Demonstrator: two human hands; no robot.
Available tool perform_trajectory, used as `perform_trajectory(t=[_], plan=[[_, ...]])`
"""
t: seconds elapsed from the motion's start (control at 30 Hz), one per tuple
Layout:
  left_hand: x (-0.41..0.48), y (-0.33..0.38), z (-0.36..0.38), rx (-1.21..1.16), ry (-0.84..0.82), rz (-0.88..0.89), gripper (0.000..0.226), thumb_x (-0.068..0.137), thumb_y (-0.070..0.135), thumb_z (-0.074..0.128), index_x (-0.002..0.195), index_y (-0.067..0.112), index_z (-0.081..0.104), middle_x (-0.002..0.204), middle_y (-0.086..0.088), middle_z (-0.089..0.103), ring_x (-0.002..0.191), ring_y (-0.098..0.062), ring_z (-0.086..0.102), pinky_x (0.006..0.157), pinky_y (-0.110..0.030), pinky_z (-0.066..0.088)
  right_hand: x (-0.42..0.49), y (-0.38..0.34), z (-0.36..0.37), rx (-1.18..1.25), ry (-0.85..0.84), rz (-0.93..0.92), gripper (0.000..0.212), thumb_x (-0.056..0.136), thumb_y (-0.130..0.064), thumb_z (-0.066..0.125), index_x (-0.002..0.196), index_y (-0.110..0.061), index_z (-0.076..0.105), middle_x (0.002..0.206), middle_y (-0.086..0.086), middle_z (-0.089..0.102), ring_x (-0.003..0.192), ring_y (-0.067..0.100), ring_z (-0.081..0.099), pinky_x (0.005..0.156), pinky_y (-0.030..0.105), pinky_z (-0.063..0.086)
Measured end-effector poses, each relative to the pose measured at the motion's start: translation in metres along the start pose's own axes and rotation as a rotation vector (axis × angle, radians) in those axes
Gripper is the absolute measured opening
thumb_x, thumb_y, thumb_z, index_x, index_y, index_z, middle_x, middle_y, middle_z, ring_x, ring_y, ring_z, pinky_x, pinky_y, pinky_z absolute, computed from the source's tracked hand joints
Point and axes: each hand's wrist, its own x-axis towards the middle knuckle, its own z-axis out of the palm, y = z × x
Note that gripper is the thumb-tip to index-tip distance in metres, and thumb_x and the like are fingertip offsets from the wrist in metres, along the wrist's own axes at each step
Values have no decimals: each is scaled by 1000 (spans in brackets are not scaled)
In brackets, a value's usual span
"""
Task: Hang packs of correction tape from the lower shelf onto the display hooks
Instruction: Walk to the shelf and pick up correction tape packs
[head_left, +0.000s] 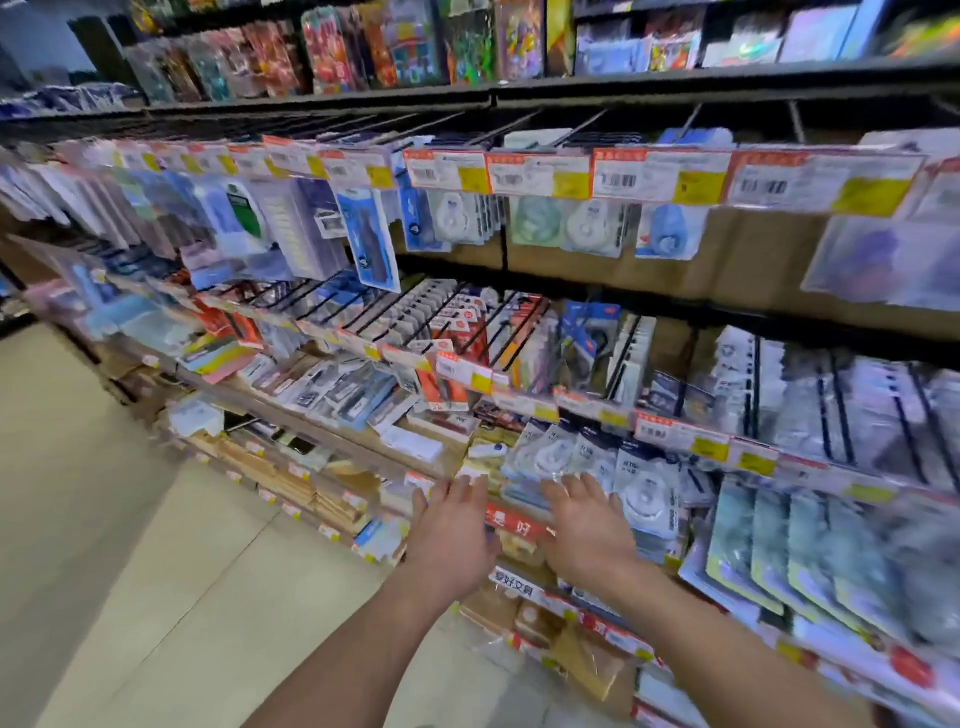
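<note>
Motion blur smears the price tags (654, 174) beyond reading, and the right edge cuts off the hanging packs (883, 260).

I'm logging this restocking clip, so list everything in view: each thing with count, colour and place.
plastic packs of correction tape: several, white and grey, lower shelf
hung correction tape blister packs: several, white, green, blue, top row
black wire display hooks: many, black, middle row
paper price labels: many, orange, white, yellow, hook ends
beige tiled floor: one, beige, left
left hand: one, fingers straight, near shelf edge
right hand: one, fingers straight, by the packs
</note>
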Motion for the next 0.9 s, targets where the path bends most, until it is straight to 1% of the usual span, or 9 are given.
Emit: perform_trajectory(t=[0.07,0.13,0.2,0.3,0.43,0.6,0.77,0.83,0.9], plan=[[19,6,4,-5,-4,66,76,92,45,49,157,19,18,157,-5,31,148,-30,19,120,-55,16,2,12,1,8,15,59,67,98,-38,53,158,-21,28,162,7,30,155,31,14,123,57,20],[38,12,6,-10,-38,123,78,93,45,50,158,19,15,158,-5,29,148,-30,17,120,-53,16,3,23,3,17,24,121,68,99,-35,53,159,-21,25,164,7,27,156,31,11,123,57,18],[53,18,7,0,-72,183,77,94,45,49,158,19,14,160,-5,25,149,-30,15,120,-53,16,3,32,6,31,41,196,68,99,-37,54,159,-22,25,165,7,26,156,30,11,123,57,19],[75,19,13,25,-87,293,77,94,45,46,158,18,12,161,-8,24,149,-31,15,121,-52,18,3,39,9,21,76,304,67,100,-44,51,158,-22,26,163,5,29,155,30,16,121,55,25],[90,14,18,29,-92,387,74,95,45,45,157,17,16,159,-8,30,147,-32,22,118,-55,21,-2,40,14,1,115,424,64,101,-44,51,157,-23,28,161,5,33,153,29,21,119,49,31],[94,11,29,-81,-98,428,68,94,36,48,155,16,26,153,-8,41,141,-28,33,117,-50,29,-3,46,22,25,137,508,64,99,-43,52,155,-22,33,159,4,39,151,29,28,117,47,36],[103,27,36,-147,-138,421,65,93,30,52,152,13,30,144,-12,47,135,-30,39,105,-50,44,3,64,18,24,141,544,62,97,-41,54,152,-20,38,146,5,51,138,28,42,106,44,47],[105,36,38,-180,-127,411,59,93,30,52,147,12,36,132,-12,54,125,-30,47,96,-47,51,6,73,18,44,146,568,60,98,-40,53,153,-21,37,144,5,53,134,29,46,98,40,51],[107,46,38,-199,-97,392,49,93,30,53,139,12,44,114,-9,61,109,-27,57,83,-40,54,9,82,17,61,155,604,58,99,-43,51,151,-20,39,143,7,53,133,31,47,94,40,52]])
